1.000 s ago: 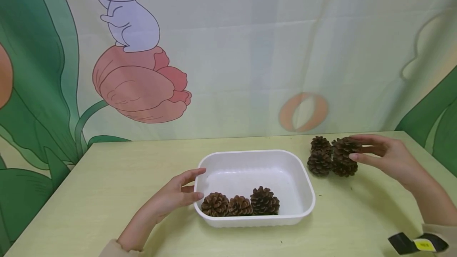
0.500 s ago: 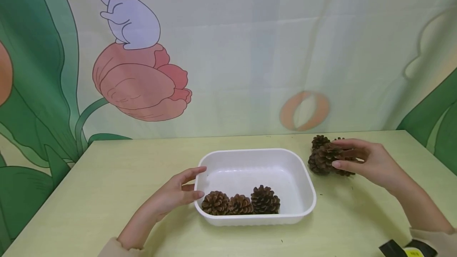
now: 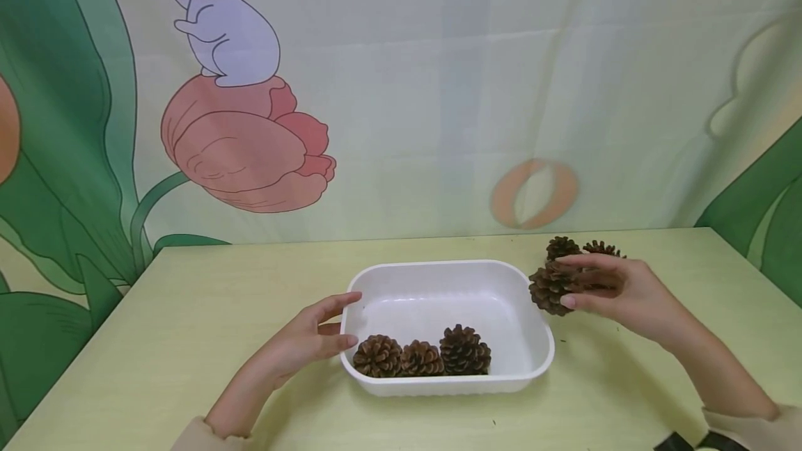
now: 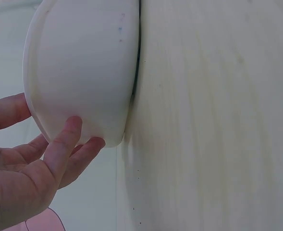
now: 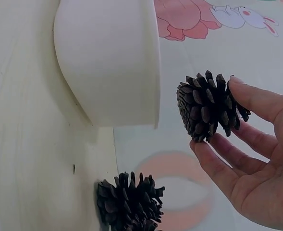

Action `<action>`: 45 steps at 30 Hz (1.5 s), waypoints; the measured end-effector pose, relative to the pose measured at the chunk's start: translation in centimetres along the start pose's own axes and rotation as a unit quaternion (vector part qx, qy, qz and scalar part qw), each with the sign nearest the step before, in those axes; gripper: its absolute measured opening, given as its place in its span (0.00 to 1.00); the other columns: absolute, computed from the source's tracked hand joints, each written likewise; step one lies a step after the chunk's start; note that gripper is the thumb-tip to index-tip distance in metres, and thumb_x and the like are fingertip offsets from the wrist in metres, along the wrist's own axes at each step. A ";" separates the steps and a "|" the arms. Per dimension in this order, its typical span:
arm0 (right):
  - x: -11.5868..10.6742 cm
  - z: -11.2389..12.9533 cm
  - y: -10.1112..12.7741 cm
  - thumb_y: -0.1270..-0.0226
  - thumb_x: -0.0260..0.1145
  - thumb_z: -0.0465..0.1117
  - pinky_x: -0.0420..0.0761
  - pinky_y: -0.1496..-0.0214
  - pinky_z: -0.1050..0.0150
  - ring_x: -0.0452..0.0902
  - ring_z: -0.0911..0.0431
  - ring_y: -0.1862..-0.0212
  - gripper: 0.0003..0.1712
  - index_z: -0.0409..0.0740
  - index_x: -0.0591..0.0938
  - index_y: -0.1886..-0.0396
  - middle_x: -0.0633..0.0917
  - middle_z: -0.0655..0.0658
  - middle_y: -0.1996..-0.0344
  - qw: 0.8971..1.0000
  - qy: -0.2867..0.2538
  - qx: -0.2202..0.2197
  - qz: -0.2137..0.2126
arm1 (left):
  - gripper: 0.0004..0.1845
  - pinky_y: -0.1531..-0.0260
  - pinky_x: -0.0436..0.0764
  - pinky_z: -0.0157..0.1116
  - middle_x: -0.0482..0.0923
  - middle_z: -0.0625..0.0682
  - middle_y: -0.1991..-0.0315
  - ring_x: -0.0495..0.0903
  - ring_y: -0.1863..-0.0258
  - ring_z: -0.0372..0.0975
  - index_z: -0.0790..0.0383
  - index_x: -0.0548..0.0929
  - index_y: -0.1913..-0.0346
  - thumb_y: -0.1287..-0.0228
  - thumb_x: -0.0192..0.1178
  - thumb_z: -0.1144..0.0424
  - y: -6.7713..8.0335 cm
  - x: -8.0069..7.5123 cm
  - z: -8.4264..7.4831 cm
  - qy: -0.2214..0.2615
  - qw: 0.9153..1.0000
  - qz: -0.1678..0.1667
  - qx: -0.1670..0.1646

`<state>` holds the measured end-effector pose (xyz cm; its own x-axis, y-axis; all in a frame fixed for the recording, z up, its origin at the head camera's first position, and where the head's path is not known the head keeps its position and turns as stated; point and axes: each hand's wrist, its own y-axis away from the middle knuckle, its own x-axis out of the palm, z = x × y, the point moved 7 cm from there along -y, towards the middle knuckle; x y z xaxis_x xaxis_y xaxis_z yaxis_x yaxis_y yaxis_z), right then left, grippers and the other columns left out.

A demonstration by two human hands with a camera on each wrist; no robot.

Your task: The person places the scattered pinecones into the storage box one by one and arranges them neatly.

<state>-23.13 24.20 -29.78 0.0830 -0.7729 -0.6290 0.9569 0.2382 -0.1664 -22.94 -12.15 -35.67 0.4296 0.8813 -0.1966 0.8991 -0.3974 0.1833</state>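
My right hand (image 3: 617,292) pinches a brown pine cone (image 3: 549,287) (image 5: 206,107) between thumb and fingers, lifted off the table just right of the white tray's (image 3: 539,329) right rim. Two more pine cones (image 3: 562,248) (image 5: 129,202) stand on the table behind it. Three pine cones (image 3: 421,359) lie in a row along the tray's near wall. My left hand (image 3: 310,341) (image 4: 45,159) rests against the tray's left outer wall (image 4: 79,72), thumb and fingers touching it.
The pale yellow-green table (image 3: 188,339) ends at a cloth backdrop printed with a tulip, leaves and a white animal (image 3: 225,26). Bare tabletop lies left of the tray and in front of it.
My right hand took hold of one cone from the group at the right, lifted it and carried it left toward the tray's right rim. The left hand stayed on the tray.
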 end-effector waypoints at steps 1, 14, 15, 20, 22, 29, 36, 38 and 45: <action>0.2 0.2 0.0 0.47 0.69 0.42 0.82 0.63 0.68 0.77 0.71 0.60 0.30 0.41 0.74 0.44 0.80 0.58 0.58 1.000 -0.001 -0.006 0.002 | 0.33 0.46 0.75 0.45 0.55 0.65 0.34 0.65 0.39 0.57 0.61 0.60 0.33 0.42 0.59 0.69 0.0 0.0 0.0 0.000 1.000 0.000 0.001; 2.3 2.0 0.4 0.48 0.69 0.38 0.82 0.61 0.69 0.79 0.68 0.59 0.26 0.38 0.76 0.48 0.79 0.66 0.56 0.997 -0.042 -0.058 0.024 | 0.35 0.47 0.75 0.44 0.55 0.66 0.34 0.64 0.38 0.57 0.62 0.60 0.33 0.44 0.60 0.67 -0.1 -0.1 0.2 0.003 1.000 0.002 0.004; 2.4 2.0 0.4 0.48 0.69 0.38 0.82 0.61 0.69 0.79 0.69 0.59 0.26 0.37 0.76 0.47 0.81 0.60 0.55 0.997 -0.045 -0.054 0.026 | 0.35 0.47 0.75 0.44 0.55 0.66 0.34 0.64 0.38 0.57 0.62 0.60 0.33 0.44 0.61 0.67 -0.1 -0.1 0.2 0.004 1.000 0.001 0.004; 3.0 1.9 0.4 0.50 0.70 0.38 0.82 0.62 0.69 0.79 0.69 0.59 0.28 0.35 0.76 0.47 0.78 0.32 0.51 0.998 -0.047 -0.036 0.035 | 0.35 0.47 0.75 0.44 0.55 0.66 0.35 0.64 0.39 0.57 0.62 0.59 0.33 0.44 0.61 0.67 -0.1 -0.1 0.2 0.006 1.000 0.003 0.005; 3.3 1.9 0.4 0.50 0.71 0.39 0.82 0.62 0.69 0.79 0.69 0.60 0.28 0.36 0.76 0.48 0.78 0.33 0.51 0.998 -0.049 -0.032 0.039 | 0.35 0.47 0.75 0.44 0.56 0.65 0.35 0.65 0.39 0.57 0.62 0.59 0.33 0.44 0.61 0.67 -0.1 -0.1 0.2 0.005 1.000 0.003 0.005; 4.1 2.3 0.5 0.54 0.73 0.41 0.81 0.58 0.70 0.78 0.70 0.58 0.28 0.36 0.79 0.52 0.80 0.37 0.55 0.997 -0.019 -0.058 0.042 | 0.35 0.47 0.76 0.44 0.56 0.66 0.35 0.65 0.39 0.57 0.61 0.60 0.33 0.44 0.61 0.67 -0.1 -0.1 0.2 0.001 1.000 -0.002 0.002; 4.7 2.2 0.7 0.56 0.74 0.45 0.82 0.57 0.64 0.81 0.59 0.57 0.30 0.38 0.79 0.52 0.81 0.39 0.55 0.997 0.004 -0.060 0.054 | 0.35 0.48 0.76 0.44 0.56 0.66 0.35 0.65 0.39 0.57 0.61 0.60 0.34 0.44 0.61 0.67 -0.1 -0.1 0.2 0.000 1.000 -0.004 0.000; 4.9 2.3 0.7 0.57 0.74 0.46 0.81 0.55 0.63 0.81 0.55 0.56 0.30 0.38 0.79 0.52 0.81 0.40 0.55 0.996 0.021 -0.065 0.055 | 0.34 0.48 0.76 0.44 0.56 0.65 0.35 0.64 0.39 0.57 0.61 0.60 0.34 0.44 0.61 0.68 -0.1 -0.1 0.2 0.000 1.000 -0.003 0.001; 5.3 2.8 0.8 0.59 0.75 0.42 0.79 0.51 0.57 0.80 0.51 0.56 0.27 0.41 0.81 0.55 0.83 0.44 0.57 0.991 0.081 -0.099 0.033 | 0.35 0.48 0.76 0.44 0.55 0.66 0.35 0.64 0.39 0.57 0.62 0.60 0.33 0.44 0.60 0.68 -0.1 -0.1 0.2 0.003 1.000 0.000 0.003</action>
<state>-21.11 18.65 -31.07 0.0832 -0.6514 -0.7542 0.8764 0.4081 -0.2559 -23.04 -12.21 -35.84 0.4289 0.8829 -0.1913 0.8997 -0.3985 0.1782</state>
